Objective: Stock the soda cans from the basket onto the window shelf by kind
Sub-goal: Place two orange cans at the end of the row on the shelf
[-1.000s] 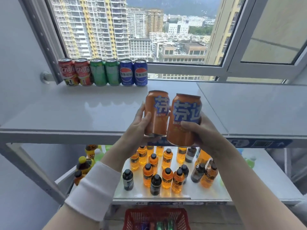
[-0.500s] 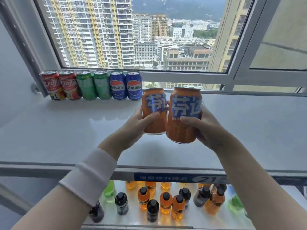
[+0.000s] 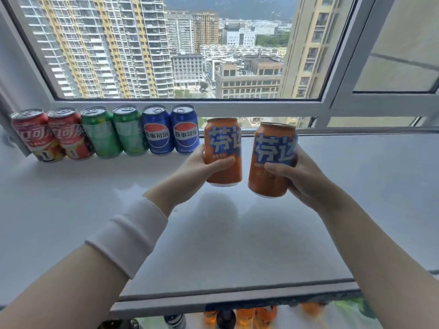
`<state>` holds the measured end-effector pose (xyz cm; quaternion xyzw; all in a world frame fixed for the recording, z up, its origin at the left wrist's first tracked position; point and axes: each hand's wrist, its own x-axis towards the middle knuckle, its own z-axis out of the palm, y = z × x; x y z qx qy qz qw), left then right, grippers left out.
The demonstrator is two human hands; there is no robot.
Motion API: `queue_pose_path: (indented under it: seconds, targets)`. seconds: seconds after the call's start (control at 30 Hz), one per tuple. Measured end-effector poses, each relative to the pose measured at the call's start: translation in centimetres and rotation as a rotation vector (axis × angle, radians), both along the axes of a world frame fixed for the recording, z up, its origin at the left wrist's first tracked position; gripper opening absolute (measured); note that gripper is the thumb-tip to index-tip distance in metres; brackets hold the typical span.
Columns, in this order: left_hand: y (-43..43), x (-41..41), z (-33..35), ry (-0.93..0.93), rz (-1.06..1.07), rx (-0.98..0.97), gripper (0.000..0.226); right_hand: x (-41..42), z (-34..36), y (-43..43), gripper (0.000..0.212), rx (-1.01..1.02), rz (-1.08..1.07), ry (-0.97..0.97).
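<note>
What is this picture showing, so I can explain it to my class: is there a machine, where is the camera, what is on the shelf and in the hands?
There is no machine: these are a person's two bare hands, filmed by one wide-angle camera worn on the head, looking forward and down. On the white window shelf, beside the window frame, two red cans, two green cans and two blue cans stand in a row. The left hand grips the left orange can, the right hand the right orange can; neither looks set down yet. Blurred bottles show below the shelf's edge.
</note>
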<state>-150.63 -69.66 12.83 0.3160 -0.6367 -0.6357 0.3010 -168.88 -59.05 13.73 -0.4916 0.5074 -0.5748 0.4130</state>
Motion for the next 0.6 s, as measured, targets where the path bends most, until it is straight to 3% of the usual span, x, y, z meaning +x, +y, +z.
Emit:
queue_pose_path:
  seconds: [0.1, 0.23, 0.43, 0.6]
  targets:
    - [-1.6, -0.3, 0.0, -0.037, -0.007, -0.057, 0.038, -0.8, -0.6, -1.5, 0.067, 0.029, -0.04, 0.069]
    - [-3.2, -1.0, -0.2, -0.113, 0.054, -0.168, 0.06, -1.3, -0.6, -3.5, 0.049, -0.006, -0.105, 0.116]
    - [-5.3, -2.5, 0.4, -0.185, 0.076, -0.27, 0.07, -2.9, -0.5, -6.7, 0.07, 0.007, -0.173, 0.169]
    - [-6.2, -3.0, 0.1, -0.203, 0.071, -0.297, 0.065, -3.7, -0.7, -8.7, 0.07, 0.039, -0.149, 0.223]
